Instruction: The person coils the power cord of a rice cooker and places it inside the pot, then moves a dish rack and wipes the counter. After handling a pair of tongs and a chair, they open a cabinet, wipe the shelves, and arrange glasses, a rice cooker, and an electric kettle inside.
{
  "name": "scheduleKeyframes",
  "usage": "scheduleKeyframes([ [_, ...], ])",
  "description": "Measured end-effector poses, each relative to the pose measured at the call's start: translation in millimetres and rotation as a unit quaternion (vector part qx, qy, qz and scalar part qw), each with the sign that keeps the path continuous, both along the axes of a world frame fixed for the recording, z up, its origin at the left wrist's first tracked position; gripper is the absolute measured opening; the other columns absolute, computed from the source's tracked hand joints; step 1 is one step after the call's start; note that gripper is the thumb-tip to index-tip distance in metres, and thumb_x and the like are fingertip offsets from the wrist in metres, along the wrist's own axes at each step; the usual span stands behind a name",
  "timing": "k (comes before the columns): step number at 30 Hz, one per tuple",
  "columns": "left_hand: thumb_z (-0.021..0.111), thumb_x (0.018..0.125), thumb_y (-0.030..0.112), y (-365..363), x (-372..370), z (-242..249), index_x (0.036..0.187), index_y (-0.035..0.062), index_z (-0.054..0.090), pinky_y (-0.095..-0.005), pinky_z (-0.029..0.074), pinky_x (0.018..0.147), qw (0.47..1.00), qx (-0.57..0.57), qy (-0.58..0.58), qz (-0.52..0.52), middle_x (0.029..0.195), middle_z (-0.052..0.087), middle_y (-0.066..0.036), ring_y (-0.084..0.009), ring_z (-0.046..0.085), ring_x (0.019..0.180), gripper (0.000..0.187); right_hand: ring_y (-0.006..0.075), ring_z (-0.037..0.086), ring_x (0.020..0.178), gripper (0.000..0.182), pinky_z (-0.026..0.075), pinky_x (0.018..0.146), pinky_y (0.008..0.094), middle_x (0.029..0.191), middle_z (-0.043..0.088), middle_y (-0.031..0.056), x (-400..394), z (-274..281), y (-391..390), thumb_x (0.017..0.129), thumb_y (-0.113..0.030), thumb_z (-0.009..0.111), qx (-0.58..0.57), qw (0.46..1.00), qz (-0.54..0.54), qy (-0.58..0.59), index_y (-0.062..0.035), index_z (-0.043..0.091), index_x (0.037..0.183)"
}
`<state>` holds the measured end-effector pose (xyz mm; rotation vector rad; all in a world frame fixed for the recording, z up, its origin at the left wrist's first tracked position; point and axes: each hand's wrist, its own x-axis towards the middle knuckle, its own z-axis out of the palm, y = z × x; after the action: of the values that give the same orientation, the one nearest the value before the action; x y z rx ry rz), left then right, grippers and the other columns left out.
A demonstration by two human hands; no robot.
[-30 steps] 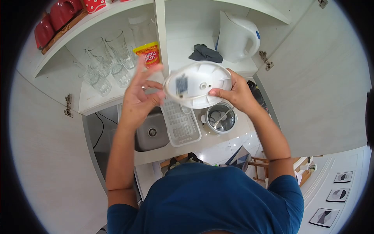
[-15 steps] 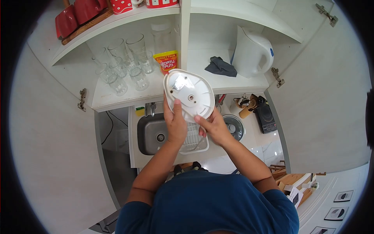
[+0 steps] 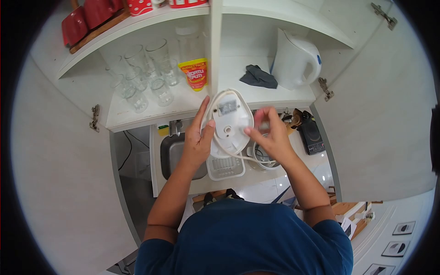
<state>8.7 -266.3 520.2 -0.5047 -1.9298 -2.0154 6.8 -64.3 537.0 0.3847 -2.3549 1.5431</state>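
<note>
A white kettle base (image 3: 228, 123) is held up in front of the lower shelf, its ribbed underside and label facing me. My left hand (image 3: 198, 140) grips its left edge, thumb on the underside. A pale cord hangs from the base's lower edge and runs right, below my right hand. Beside the base's right edge is my right hand (image 3: 273, 135), its thumb tip close to the rim and its fingers raised and blurred; whether it touches the base or cord is unclear. The white kettle (image 3: 293, 59) stands on the right shelf, next to a dark cloth (image 3: 259, 77).
Glasses (image 3: 151, 68) and a red-yellow pouch (image 3: 196, 74) stand on the left shelf. Below are a sink (image 3: 172, 153), a white dish rack (image 3: 225, 168), a pot and a black hot plate (image 3: 311, 137). Cabinet doors (image 3: 376, 123) stand open on both sides.
The base has turned and moved slightly lower. My right hand has moved right, off its lower edge, and its fingers have lifted. More of the cord now shows, stretching to the right.
</note>
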Motion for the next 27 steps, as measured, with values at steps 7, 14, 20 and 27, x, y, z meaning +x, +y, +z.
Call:
scheduleKeyframes([
  [7, 0.046, 0.093, 0.013, 14, 6, -13, 0.135, 0.0002, 0.041, -0.0255, 0.04, 0.09, 0.996, -0.003, -0.033, -0.081, 0.115, 0.059, -0.013, -0.0132, 0.054, 0.102, 0.045, 0.0109, 0.053, 0.093, 0.026, 0.043, 0.078, 0.0237, 0.109, 0.056, 0.0049, -26, 20, -1, 0.09, -0.017, 0.058, -0.075, 0.977, 0.192, -0.053, -0.003, 0.062, 0.111],
  [14, 0.057, 0.091, 0.023, 25, 8, -10, 0.126, 0.0005, 0.053, -0.025, 0.042, 0.088, 0.993, 0.025, -0.115, 0.002, 0.108, 0.063, -0.01, -0.0121, 0.055, 0.098, 0.042, 0.0127, 0.053, 0.095, 0.024, 0.042, 0.084, 0.0251, 0.104, 0.057, 0.0078, -18, 5, -12, 0.09, -0.018, 0.058, -0.118, 0.979, 0.151, -0.074, -0.0038, 0.065, 0.108],
  [20, 0.059, 0.09, 0.026, 23, 6, -7, 0.117, 0.0011, 0.061, -0.0238, 0.045, 0.079, 0.993, -0.004, -0.113, 0.025, 0.096, 0.066, -0.009, -0.01, 0.057, 0.086, 0.037, 0.0072, 0.052, 0.085, 0.017, 0.042, 0.079, 0.0228, 0.095, 0.059, 0.0018, -20, 1, -17, 0.089, -0.016, 0.059, -0.315, 0.909, 0.202, -0.185, -0.0027, 0.063, 0.1],
  [27, 0.06, 0.09, 0.03, 24, 6, -6, 0.112, 0.0009, 0.063, -0.0237, 0.046, 0.069, 0.995, -0.045, -0.052, 0.076, 0.084, 0.067, -0.01, -0.0086, 0.056, 0.075, 0.037, 0.0049, 0.052, 0.079, 0.01, 0.043, 0.074, 0.0198, 0.086, 0.06, 0.0009, -16, 6, -19, 0.088, -0.011, 0.061, -0.321, 0.913, 0.194, -0.16, -0.0023, 0.059, 0.093],
])
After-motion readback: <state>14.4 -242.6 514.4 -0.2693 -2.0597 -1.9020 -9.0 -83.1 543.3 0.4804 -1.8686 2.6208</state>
